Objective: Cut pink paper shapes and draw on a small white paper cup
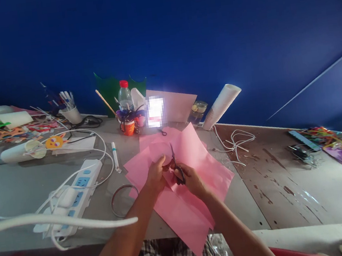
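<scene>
My right hand (191, 179) is closed round the dark handles of a pair of scissors (180, 175), whose blades point away from me. Close beside it, my left hand (157, 172) grips a sheet of pink paper (204, 157) near the blades, thumb on top. The sheet's right side curls up. More pink paper (185, 221) lies beneath both hands and hangs over the table's front edge. Exactly where the blades meet the paper is hard to make out. A second small pair of scissors (163, 132) rests on the paper beyond my hands.
A power strip (81, 188) with white cables lies at left, near a marker (115, 156) and a tape ring (113, 203). Behind stand a lit screen (155, 110), a red-capped bottle (125, 94), an orange cup (128, 128) and a leaning stack of paper cups (222, 106).
</scene>
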Action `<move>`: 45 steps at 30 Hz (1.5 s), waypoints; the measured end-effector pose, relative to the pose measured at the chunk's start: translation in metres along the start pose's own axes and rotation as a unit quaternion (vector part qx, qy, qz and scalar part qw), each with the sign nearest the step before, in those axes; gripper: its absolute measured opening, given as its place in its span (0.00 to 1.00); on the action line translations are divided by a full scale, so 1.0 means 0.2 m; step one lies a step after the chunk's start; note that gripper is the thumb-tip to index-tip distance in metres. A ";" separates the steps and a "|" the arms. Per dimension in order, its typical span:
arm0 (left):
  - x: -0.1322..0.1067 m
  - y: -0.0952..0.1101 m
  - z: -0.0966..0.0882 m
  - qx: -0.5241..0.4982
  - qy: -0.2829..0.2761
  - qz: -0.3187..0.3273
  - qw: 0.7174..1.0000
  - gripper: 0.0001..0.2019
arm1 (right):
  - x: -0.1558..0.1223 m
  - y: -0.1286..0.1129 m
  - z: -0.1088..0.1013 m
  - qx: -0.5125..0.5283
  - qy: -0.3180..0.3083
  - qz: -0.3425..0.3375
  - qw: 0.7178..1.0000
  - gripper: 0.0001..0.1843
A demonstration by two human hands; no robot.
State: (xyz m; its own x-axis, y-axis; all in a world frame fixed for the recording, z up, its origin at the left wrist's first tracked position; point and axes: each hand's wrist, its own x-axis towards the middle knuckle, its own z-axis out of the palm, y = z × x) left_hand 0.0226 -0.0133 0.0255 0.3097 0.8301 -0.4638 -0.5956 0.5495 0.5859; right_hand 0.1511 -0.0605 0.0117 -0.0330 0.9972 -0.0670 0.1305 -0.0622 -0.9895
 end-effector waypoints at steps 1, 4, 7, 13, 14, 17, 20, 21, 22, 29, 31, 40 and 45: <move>0.00 0.00 0.00 -0.002 0.009 -0.002 1.000 0.14 | 0.00 0.00 0.00 -0.001 -0.001 0.000 1.000 0.25; 0.01 0.00 0.00 -0.009 0.026 -0.008 1.000 0.12 | -0.01 -0.02 0.00 0.000 -0.001 0.005 1.000 0.25; 0.00 0.01 0.01 -0.017 0.029 -0.007 0.999 0.10 | -0.02 -0.02 0.00 0.000 -0.001 0.010 1.000 0.25; 0.00 0.02 0.02 -0.017 0.037 -0.007 0.999 0.07 | -0.01 0.02 -0.02 -0.005 -0.001 0.005 1.000 0.25; 0.00 0.02 0.02 -0.017 0.037 -0.010 0.999 0.07 | -0.01 0.03 -0.02 -0.006 -0.001 0.005 1.000 0.25; 0.00 0.02 0.02 -0.021 0.036 -0.010 0.999 0.07 | -0.01 0.03 -0.01 -0.012 0.000 0.007 1.000 0.26; 0.00 0.02 0.02 -0.017 0.039 -0.007 0.999 0.08 | -0.02 0.01 -0.01 -0.015 0.001 0.003 1.000 0.26; 0.01 0.02 0.02 -0.012 0.038 -0.007 0.999 0.08 | -0.02 0.00 -0.01 -0.015 0.001 0.001 1.000 0.26; 0.01 0.02 0.02 -0.007 0.037 -0.008 0.999 0.08 | -0.02 -0.02 -0.01 -0.015 0.001 -0.001 1.000 0.26; 0.02 0.01 0.01 -0.011 0.016 -0.029 0.999 0.09 | -0.04 -0.06 -0.01 -0.013 -0.002 -0.004 1.000 0.25; 0.02 0.01 0.00 -0.008 0.007 -0.038 0.999 0.08 | -0.04 -0.06 -0.01 -0.009 -0.001 -0.004 1.000 0.26; 0.02 0.00 0.00 0.005 -0.025 -0.003 1.000 0.08 | -0.04 -0.04 -0.04 0.012 0.003 0.010 1.000 0.24; 0.02 0.00 0.00 0.015 -0.030 0.020 0.999 0.07 | -0.04 -0.06 -0.04 0.005 -0.002 0.012 1.000 0.25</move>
State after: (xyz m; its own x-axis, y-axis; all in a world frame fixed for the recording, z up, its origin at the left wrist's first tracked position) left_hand 0.0238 -0.0095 0.0228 0.3303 0.8552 -0.3994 -0.5859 0.5175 0.6237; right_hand 0.1576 -0.0679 0.0244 -0.0330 0.9952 -0.0918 0.1206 -0.0873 -0.9889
